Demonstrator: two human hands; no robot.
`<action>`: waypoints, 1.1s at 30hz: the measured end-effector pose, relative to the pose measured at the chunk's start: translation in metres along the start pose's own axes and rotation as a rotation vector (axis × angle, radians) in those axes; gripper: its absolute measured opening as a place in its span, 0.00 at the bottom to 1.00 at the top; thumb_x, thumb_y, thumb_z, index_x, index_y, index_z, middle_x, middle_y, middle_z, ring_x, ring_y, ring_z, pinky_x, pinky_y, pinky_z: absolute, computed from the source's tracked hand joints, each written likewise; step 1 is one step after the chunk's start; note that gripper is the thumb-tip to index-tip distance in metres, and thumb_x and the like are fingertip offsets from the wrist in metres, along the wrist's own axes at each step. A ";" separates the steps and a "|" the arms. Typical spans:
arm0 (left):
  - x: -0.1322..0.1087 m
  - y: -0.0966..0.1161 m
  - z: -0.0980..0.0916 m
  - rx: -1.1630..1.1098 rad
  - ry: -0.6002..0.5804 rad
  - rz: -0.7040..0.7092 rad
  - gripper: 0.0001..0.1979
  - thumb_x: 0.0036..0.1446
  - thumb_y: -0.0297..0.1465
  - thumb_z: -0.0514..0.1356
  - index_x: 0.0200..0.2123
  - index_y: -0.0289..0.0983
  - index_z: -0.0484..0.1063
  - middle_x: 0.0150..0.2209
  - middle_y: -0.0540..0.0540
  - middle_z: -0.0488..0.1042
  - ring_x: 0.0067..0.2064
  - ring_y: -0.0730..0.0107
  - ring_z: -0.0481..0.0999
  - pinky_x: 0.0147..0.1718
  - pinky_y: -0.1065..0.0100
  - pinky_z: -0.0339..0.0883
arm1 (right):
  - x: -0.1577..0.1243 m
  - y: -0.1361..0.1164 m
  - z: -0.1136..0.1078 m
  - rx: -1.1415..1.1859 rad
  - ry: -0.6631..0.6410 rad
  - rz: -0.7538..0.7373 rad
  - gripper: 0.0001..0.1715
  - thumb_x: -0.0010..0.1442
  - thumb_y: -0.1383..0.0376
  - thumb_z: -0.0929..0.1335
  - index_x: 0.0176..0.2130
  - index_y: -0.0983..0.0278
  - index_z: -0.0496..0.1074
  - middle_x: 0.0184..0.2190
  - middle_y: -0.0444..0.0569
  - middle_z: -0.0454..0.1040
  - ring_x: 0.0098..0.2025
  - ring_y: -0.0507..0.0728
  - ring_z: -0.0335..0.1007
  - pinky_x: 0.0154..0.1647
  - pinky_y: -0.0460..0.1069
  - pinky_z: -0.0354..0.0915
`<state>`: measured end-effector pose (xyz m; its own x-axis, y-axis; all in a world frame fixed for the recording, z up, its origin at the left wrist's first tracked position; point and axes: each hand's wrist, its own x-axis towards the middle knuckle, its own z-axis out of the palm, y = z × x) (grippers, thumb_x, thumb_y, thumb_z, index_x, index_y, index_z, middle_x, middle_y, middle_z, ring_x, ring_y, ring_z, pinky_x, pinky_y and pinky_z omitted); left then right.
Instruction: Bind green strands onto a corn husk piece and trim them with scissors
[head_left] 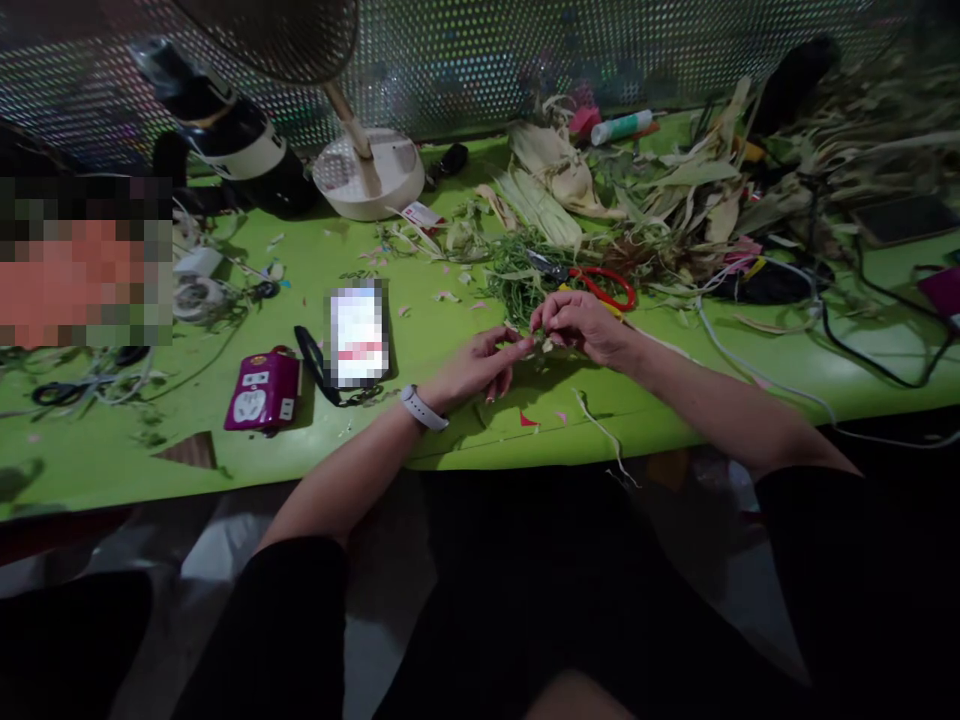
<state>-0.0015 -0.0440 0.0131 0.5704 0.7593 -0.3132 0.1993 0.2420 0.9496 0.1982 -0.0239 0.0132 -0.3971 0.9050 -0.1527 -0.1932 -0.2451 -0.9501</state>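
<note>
Above the front of the green tabletop, my left hand (484, 362) and my right hand (581, 325) meet at the fingertips. Between them is a small pale green plant piece (547, 346), partly covered by the fingers. Both hands are closed in a pinch on it; my left hand's lower fingers curl loosely beneath. Just behind them lies a heap of thin green sprigs (517, 268). Scissors with red handles (615, 285) rest on that heap, near my right hand. A thin pale stalk (600, 425) hangs over the front edge.
Dry corn husks (574, 185) spread along the back right. A lit phone (358, 335) and a purple power socket (262, 390) lie left of my hands. Behind stand a fan (367, 175) and a black bottle (251, 155). White cable (757, 350) crosses the right side.
</note>
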 end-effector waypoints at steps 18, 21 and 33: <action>0.005 -0.004 0.003 -0.193 0.055 0.148 0.21 0.58 0.48 0.59 0.46 0.38 0.66 0.27 0.49 0.78 0.23 0.70 0.77 0.19 0.71 0.67 | 0.002 0.002 -0.001 0.020 0.005 0.005 0.04 0.42 0.68 0.68 0.22 0.64 0.66 0.28 0.43 0.75 0.19 0.44 0.57 0.17 0.42 0.55; 0.007 -0.006 0.001 -0.231 0.070 0.142 0.22 0.64 0.49 0.51 0.45 0.37 0.66 0.27 0.46 0.78 0.23 0.68 0.78 0.19 0.70 0.67 | 0.003 0.004 -0.002 0.018 0.019 0.004 0.05 0.43 0.67 0.68 0.23 0.64 0.65 0.28 0.43 0.74 0.18 0.44 0.56 0.17 0.42 0.55; 0.007 -0.003 0.001 -0.174 0.107 0.143 0.16 0.55 0.42 0.65 0.36 0.36 0.68 0.22 0.52 0.75 0.19 0.76 0.74 0.20 0.74 0.69 | 0.002 0.004 -0.001 0.066 -0.004 -0.011 0.04 0.43 0.69 0.68 0.22 0.65 0.66 0.26 0.42 0.74 0.17 0.44 0.58 0.17 0.42 0.56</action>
<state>0.0030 -0.0400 0.0079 0.4934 0.8507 -0.1813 -0.0223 0.2207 0.9751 0.1978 -0.0221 0.0091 -0.3983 0.9063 -0.1414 -0.2565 -0.2581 -0.9314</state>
